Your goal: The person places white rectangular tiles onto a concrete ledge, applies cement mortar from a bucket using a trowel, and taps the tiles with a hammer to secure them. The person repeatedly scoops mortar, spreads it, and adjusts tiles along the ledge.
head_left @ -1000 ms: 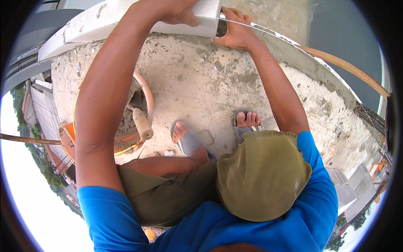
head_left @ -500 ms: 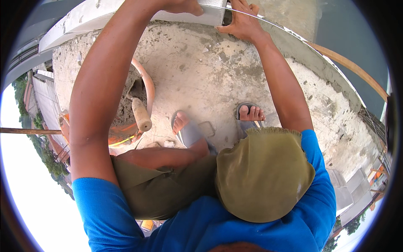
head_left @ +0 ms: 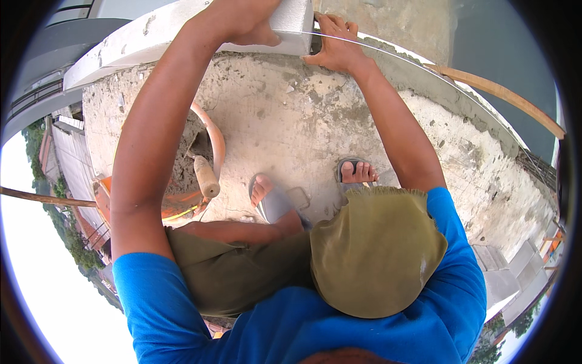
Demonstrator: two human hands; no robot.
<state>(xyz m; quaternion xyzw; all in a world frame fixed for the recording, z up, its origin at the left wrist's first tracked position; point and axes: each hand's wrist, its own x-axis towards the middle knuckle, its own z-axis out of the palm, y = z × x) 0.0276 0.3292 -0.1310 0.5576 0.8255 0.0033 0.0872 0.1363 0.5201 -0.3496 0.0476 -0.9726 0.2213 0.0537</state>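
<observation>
Up top, left hand [head_left: 245,21] clamped on white block [head_left: 290,27] — right hand [head_left: 336,48] just beside, fingers flat on mortar; taut string [head_left: 388,51] running past, orange bucket [head_left: 209,151] well below.

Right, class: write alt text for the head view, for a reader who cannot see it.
Seen from above, a crouching person's left hand presses on a white block at the end of a wall course, while the right hand rests beside it by a taut string. Left of their sandalled feet, on a rough concrete slab, an orange pan holds mortar and a wooden-handled tool.
</observation>
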